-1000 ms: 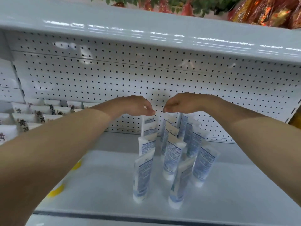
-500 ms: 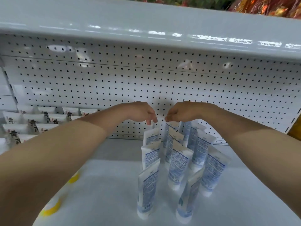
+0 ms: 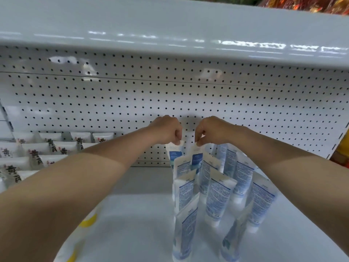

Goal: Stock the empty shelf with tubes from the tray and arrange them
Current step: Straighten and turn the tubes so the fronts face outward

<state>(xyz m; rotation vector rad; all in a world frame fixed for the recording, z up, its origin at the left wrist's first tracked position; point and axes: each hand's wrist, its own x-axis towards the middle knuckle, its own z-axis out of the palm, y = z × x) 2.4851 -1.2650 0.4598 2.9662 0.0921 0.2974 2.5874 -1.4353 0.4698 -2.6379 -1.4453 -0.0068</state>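
Several white tubes with blue print stand cap-down in three rows on the white shelf [image 3: 132, 214], right of centre. My left hand [image 3: 166, 131] pinches the top crimp of the rear tube of the left row [image 3: 174, 152]. My right hand [image 3: 211, 130] pinches the top crimp of the rear tube of the middle row [image 3: 197, 156]. Both tubes stand upright close to the pegboard. In front of them, a tube [image 3: 184, 231] stands at the near end of the left row and another [image 3: 219, 201] in the middle row. The tray is out of view.
The white pegboard back wall [image 3: 170, 95] closes off the rear, and the upper shelf [image 3: 170, 25] overhangs. White tubes with dark characters [image 3: 34, 154] fill the shelf's left end. A white and yellow object [image 3: 85, 224] lies under my left forearm.
Both hands have moved slightly toward the pegboard and now pinch the tops of the two rear tubes. The camera has shifted closer and lower.
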